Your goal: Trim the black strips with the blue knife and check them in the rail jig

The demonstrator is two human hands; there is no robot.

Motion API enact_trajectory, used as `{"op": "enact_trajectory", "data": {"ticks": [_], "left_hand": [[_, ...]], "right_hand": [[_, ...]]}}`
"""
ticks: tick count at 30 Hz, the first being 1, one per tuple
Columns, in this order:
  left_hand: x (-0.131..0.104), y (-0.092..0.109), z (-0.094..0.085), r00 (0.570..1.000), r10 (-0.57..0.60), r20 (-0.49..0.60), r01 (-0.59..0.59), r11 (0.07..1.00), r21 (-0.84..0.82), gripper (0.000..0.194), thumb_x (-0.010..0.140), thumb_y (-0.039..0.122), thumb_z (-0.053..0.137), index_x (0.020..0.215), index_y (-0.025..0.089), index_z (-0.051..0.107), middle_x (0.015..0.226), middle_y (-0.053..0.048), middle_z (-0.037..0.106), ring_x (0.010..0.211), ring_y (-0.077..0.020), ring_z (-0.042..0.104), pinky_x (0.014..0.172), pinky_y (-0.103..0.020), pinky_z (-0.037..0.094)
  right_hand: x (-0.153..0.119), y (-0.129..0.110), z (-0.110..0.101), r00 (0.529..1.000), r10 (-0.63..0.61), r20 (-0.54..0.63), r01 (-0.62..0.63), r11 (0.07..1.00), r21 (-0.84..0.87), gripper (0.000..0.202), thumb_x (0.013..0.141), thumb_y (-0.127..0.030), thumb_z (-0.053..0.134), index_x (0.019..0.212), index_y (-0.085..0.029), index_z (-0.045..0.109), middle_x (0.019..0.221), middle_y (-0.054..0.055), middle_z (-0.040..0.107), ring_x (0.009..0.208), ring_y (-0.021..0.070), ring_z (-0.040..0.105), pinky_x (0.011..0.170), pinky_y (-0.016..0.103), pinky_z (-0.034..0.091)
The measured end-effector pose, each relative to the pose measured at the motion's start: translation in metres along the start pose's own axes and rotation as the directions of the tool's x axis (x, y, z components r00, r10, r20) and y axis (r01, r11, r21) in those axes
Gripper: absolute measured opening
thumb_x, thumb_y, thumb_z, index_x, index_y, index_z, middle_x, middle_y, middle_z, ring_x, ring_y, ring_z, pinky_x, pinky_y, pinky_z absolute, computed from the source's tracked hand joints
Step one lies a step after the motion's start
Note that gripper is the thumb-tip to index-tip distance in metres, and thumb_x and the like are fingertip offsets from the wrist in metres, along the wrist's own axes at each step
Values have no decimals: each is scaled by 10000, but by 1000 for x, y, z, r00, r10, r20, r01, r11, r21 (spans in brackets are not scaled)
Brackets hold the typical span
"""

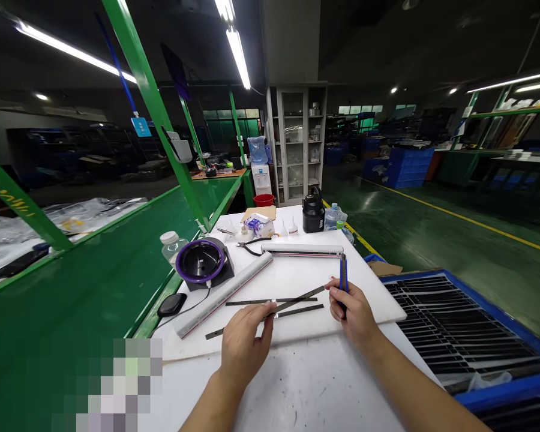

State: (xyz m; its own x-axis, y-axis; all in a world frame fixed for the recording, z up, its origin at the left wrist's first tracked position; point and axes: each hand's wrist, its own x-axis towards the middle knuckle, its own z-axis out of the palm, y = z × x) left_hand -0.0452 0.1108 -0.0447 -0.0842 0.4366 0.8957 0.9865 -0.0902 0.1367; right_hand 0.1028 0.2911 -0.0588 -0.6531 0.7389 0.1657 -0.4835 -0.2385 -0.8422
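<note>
My left hand (246, 339) is closed, its thumb and fingers pinching a thin dark strip (299, 298). The strip slants up to the right, where its far end meets the fingertips of my right hand (351, 309). Upright in my closed right hand is a blue-and-black tool that looks like a utility knife (343, 273). Beneath the held strip, two more dark strips (247, 302) lie on the white foam board (364, 282). Behind them rest two long white housings, one slanting at the left (227, 294) and one lying crosswise (303, 249).
On the left stand a purple-rimmed black fan-like device (201, 262), a clear bottle (171, 245) and a black mouse-shaped object (171, 305). Pliers (254, 245), a tissue pack (260, 225) and a black jug (314, 213) sit behind. A blue-edged crate (499, 318) of dark strips is at right.
</note>
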Motion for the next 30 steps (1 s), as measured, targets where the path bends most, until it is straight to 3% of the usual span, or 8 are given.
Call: {"op": "enact_trajectory", "data": {"ticks": [11,14,16,19,22,25,27,30], "left_hand": [[2,1,2,998,14,59,-17,998,61,323,825,26,584,1100,196,583,894,-45,709,833,-186,659,730,-309,538],[13,12,-15,965,-38,260,3,991,134,325,830,102,579,1137,207,574,948,-64,706,849,-230,669,703,-352,558],[26,24,-37,869,-89,486,-9,981,196,424,795,220,644,1210,207,557,1017,-88,702,847,-279,682,668,-390,578],[43,46,-71,754,-73,653,5,994,105,515,808,300,664,1297,230,519,982,-68,723,761,-253,705,613,-335,589],[42,63,-81,649,-202,734,373,925,-75,350,913,310,529,1262,310,544,1071,-27,708,878,-201,698,717,-275,581],[19,75,-65,345,-379,859,890,423,-171,340,984,409,318,1132,268,590,926,-43,710,730,-159,677,599,-238,539],[-1,80,-51,175,-392,903,985,73,-159,422,968,506,303,997,209,602,695,-23,633,503,-114,549,435,-193,413],[-22,85,-45,131,-463,877,961,-158,-227,463,893,609,423,889,175,587,525,53,398,390,-65,278,364,-172,213]], "right_hand": [[1,6,-3,997,-25,70,31,995,-97,391,799,-463,796,796,-138,579,635,-2,470,374,70,320,339,168,239],[2,7,-5,996,-24,85,36,991,-133,393,823,-478,774,803,-144,568,619,-11,453,388,76,321,348,166,235],[0,7,-4,991,3,134,18,987,-159,384,844,-480,755,817,-142,574,575,-28,415,395,81,304,357,166,224],[-12,6,5,959,80,271,-24,979,-204,351,880,-456,723,829,-138,583,540,-41,382,415,88,284,383,173,223],[-33,6,21,893,165,418,-61,966,-251,309,903,-423,688,824,-141,589,549,-32,406,443,98,299,418,187,251],[-56,6,39,826,227,516,-80,954,-290,283,926,-398,633,813,-142,589,621,11,505,506,122,377,479,205,304],[-66,5,47,790,250,561,-76,946,-314,288,937,-384,591,774,-147,566,643,25,535,551,144,423,522,222,335],[-69,0,52,771,260,581,-38,930,-366,184,910,-301,573,799,-154,567,643,4,523,584,155,447,562,229,348]]}}
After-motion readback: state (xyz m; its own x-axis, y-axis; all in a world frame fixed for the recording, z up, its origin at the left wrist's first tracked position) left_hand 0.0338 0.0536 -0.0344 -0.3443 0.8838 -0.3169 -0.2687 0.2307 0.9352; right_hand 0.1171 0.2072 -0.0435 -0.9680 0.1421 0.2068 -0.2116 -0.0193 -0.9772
